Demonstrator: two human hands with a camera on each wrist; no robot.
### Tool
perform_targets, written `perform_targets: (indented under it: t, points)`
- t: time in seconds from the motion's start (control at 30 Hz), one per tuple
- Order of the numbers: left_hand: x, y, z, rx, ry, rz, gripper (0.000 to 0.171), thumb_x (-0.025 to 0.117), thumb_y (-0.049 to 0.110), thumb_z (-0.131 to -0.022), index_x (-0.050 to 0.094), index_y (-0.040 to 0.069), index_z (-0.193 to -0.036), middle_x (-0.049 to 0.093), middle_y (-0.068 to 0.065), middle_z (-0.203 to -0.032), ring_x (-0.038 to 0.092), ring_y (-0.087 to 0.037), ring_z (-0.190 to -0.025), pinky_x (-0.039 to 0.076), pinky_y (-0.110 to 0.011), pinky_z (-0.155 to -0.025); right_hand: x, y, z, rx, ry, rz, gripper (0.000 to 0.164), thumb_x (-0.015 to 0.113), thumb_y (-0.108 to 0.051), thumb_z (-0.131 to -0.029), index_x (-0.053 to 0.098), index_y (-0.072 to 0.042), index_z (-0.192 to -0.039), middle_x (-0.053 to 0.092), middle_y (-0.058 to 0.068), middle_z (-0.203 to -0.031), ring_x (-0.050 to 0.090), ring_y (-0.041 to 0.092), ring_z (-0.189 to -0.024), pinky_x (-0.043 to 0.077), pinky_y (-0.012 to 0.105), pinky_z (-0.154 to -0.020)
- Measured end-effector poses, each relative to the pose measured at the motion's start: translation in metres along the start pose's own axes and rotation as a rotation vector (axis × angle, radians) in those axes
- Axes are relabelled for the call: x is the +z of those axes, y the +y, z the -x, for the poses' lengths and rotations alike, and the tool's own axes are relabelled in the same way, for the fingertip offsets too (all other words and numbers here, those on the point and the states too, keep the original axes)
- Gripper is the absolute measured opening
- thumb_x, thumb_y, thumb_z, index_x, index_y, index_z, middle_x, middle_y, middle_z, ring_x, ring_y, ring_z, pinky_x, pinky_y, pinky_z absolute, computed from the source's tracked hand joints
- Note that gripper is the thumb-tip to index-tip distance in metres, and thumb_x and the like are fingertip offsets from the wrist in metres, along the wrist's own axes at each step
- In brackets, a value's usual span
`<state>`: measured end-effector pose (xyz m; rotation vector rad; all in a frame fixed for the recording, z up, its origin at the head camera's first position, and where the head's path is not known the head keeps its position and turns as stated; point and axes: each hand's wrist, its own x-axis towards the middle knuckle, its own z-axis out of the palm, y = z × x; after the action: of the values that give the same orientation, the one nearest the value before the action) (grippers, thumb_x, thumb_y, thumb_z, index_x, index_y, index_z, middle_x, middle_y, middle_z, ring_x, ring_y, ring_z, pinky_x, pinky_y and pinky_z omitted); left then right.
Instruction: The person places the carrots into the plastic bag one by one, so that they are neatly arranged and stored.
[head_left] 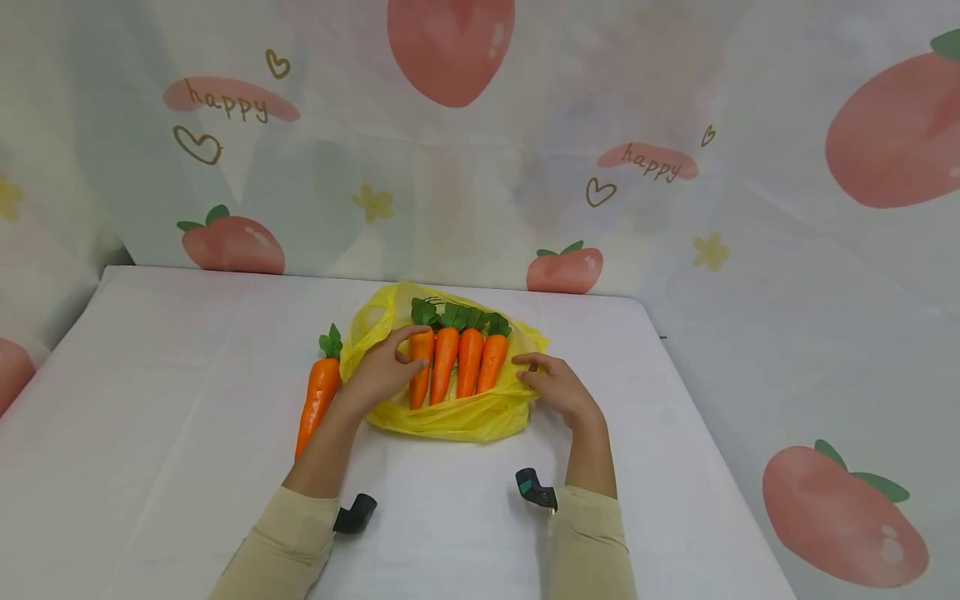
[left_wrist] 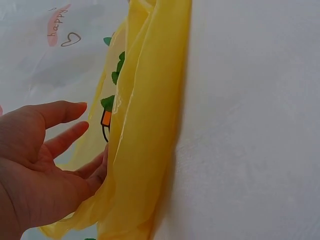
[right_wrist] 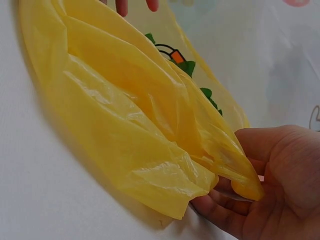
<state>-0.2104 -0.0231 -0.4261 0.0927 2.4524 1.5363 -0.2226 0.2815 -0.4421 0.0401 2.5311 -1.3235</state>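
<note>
A yellow plastic bag [head_left: 465,425] lies on the white table with its mouth spread wide. Several orange carrots [head_left: 468,362] with green leafy tops sit side by side in it. My left hand [head_left: 386,367] is over the bag's left side, fingers apart beside the leftmost carrot; the left wrist view has some fingers touching the bag's rim [left_wrist: 131,125]. At the opposite edge, my right hand [head_left: 555,383] holds the bag, its corner [right_wrist: 245,175] lying between thumb and fingers. Another carrot [head_left: 321,392] lies outside, left of the bag, its lower end hidden by my left forearm.
The white tabletop [head_left: 165,433] extends around the bag. Behind it hangs a fruit-printed cloth backdrop [head_left: 465,183]. Dark wrist devices [head_left: 356,514] stick out from both beige sleeves [head_left: 588,533].
</note>
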Motion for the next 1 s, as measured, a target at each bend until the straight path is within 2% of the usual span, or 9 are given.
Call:
perform_targets:
  t: [0.1,0.2,0.3,0.5,0.83,1.0]
  points:
    - [-0.001,-0.002,0.003,0.013,-0.002,0.007,0.057,0.067,0.02,-0.102,0.048,0.031,-0.154,0.06,-0.014,-0.127,0.058,-0.026,-0.086,0.049,-0.032,-0.066,0.0,-0.001,0.0,-0.001,-0.002,0.002,0.037,0.054,-0.019,-0.104,0.065,-0.01,-0.138,0.056,0.014,-0.133,0.049,0.031,-0.12,0.044,0.047,-0.104]
    - [-0.002,-0.003,0.006,0.032,-0.008,0.018,0.057,0.068,0.018,-0.101,0.05,0.03,-0.154,0.052,-0.008,-0.146,0.058,-0.027,-0.105,0.052,-0.033,-0.072,0.0,-0.001,0.001,0.001,-0.004,0.005,0.037,0.054,-0.019,-0.104,0.065,-0.01,-0.138,0.056,0.014,-0.136,0.049,0.031,-0.12,0.043,0.048,-0.106]
    - [-0.003,-0.002,0.01,0.069,-0.025,0.025,0.057,0.068,0.015,-0.101,0.051,0.025,-0.154,0.046,-0.006,-0.155,0.055,-0.03,-0.115,0.053,-0.034,-0.075,-0.001,-0.002,0.001,0.003,-0.004,0.001,0.037,0.053,-0.019,-0.104,0.064,-0.01,-0.138,0.056,0.015,-0.137,0.049,0.032,-0.121,0.043,0.049,-0.106]
    - [-0.008,0.001,0.022,0.118,-0.043,0.033,0.054,0.068,0.013,-0.1,0.053,0.019,-0.152,0.048,-0.007,-0.153,0.056,-0.031,-0.114,0.054,-0.036,-0.076,0.0,-0.004,0.002,0.006,0.002,0.001,0.037,0.054,-0.02,-0.104,0.064,-0.01,-0.139,0.055,0.015,-0.136,0.047,0.033,-0.123,0.042,0.05,-0.107]
    - [-0.011,-0.004,0.041,0.131,-0.052,0.035,0.053,0.069,0.014,-0.1,0.055,0.019,-0.151,0.046,-0.012,-0.151,0.056,-0.032,-0.115,0.057,-0.036,-0.08,-0.001,-0.001,0.001,0.001,0.0,-0.012,0.039,0.054,-0.02,-0.104,0.063,-0.009,-0.14,0.054,0.015,-0.132,0.046,0.034,-0.123,0.04,0.05,-0.105]
    - [-0.013,-0.009,0.05,0.149,-0.035,0.016,0.052,0.07,0.014,-0.099,0.056,0.018,-0.149,0.048,-0.014,-0.148,0.057,-0.031,-0.112,0.057,-0.036,-0.078,-0.001,-0.001,0.0,-0.005,-0.008,-0.01,0.038,0.054,-0.021,-0.104,0.063,-0.01,-0.14,0.054,0.015,-0.131,0.046,0.033,-0.122,0.041,0.049,-0.105]
